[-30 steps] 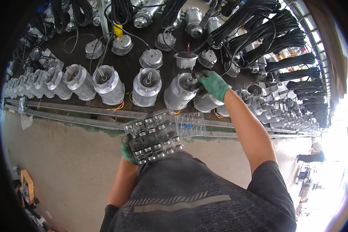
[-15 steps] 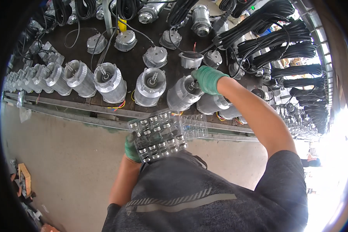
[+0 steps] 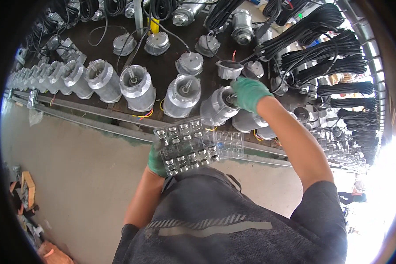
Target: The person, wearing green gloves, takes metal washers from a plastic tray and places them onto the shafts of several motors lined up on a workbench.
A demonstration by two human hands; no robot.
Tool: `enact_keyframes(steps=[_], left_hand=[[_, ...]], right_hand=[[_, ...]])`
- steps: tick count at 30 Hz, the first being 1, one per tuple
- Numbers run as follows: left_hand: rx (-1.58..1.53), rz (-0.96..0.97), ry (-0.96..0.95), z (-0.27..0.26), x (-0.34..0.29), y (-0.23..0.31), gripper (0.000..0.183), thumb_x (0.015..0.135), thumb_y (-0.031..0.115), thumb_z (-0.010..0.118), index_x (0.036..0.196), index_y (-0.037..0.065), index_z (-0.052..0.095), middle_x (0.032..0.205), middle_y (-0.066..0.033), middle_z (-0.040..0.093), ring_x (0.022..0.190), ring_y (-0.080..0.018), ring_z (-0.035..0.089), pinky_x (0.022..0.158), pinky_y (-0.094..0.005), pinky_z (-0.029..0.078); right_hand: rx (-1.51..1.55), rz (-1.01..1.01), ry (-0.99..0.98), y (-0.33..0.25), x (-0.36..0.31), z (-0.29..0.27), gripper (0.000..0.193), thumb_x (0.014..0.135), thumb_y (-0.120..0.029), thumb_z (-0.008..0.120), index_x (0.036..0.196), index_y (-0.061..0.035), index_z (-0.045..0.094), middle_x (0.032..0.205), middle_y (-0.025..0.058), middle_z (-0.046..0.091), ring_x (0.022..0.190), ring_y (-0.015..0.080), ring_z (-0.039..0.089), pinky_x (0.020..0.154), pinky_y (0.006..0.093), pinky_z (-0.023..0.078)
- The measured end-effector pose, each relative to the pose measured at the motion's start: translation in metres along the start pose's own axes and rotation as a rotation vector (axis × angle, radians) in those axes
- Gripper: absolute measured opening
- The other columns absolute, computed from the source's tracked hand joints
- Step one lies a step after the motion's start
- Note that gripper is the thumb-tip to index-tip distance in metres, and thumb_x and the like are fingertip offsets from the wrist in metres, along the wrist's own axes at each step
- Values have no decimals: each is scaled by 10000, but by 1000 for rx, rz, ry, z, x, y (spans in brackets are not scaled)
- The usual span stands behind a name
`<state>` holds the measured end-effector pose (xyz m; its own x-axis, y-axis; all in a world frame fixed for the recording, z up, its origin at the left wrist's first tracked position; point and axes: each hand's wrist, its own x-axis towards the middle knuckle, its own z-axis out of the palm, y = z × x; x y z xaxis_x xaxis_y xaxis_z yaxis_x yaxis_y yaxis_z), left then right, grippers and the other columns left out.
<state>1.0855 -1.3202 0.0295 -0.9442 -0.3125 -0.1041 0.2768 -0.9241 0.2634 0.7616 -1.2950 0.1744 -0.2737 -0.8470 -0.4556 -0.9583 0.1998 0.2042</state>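
Head view: the left grip (image 3: 156,160) is closed on the left edge of a clear tray (image 3: 185,147), which sits just right of it and carries rows of small metal parts (image 3: 192,158). The tray looks thin, light and bendy, its plastic probably slick, so it is best held by the rim with support beneath; the parts look hard and smooth, likely to roll if it tips. The right grip (image 3: 249,95) is at the open mouth of a motor (image 3: 215,108); whether its fingertips pinch anything cannot be told. That motor, just left of the right grip, looks stiff and heavy, best taken round its body. Farther left, other motors (image 3: 138,91) line a dark surface (image 3: 158,66), with lids (image 3: 189,64) behind them. Black cables (image 3: 314,31) lie bundled beyond the right grip. Pale floor (image 3: 92,176) spreads left of the left grip.
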Motion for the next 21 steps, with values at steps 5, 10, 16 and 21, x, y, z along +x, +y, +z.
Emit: enact_keyframes(steps=[5, 10, 16, 21], left_hand=[[9, 22, 24, 7, 9, -2, 1044, 847, 674, 739, 1636, 84, 393, 1602, -217, 492, 1446, -415, 518, 1186, -647, 431], [66, 24, 29, 23, 21, -10, 1011, 848, 624, 776, 1604, 52, 424, 1573, -216, 526, 1415, -396, 556, 1163, -608, 480], [96, -18, 73, 22, 21, -16, 1083, 842, 621, 780, 1666, 81, 331, 1647, -232, 438, 1484, -445, 472, 1199, -658, 414], [72, 37, 71, 19, 14, -3, 1062, 874, 613, 755, 1670, 67, 312, 1675, -219, 400, 1493, -449, 458, 1197, -654, 422]], right_hand=[[179, -334, 213, -51, -59, -4, 526, 929, -390, 761, 1358, -99, 671, 1201, 136, 684, 1121, 326, 699, 983, 450, 572], [267, -478, 209, -58, -62, 19, 610, 884, -365, 813, 1388, -71, 636, 1209, 133, 668, 1126, 314, 702, 897, 455, 599], [485, -497, 279, -49, -52, 45, 579, 895, -337, 805, 1360, -38, 635, 1228, 159, 670, 1130, 348, 699, 951, 460, 575], [895, -433, 316, -47, -43, 29, 523, 898, -288, 833, 1303, 0, 673, 1120, 185, 736, 1035, 331, 735, 921, 421, 581]])
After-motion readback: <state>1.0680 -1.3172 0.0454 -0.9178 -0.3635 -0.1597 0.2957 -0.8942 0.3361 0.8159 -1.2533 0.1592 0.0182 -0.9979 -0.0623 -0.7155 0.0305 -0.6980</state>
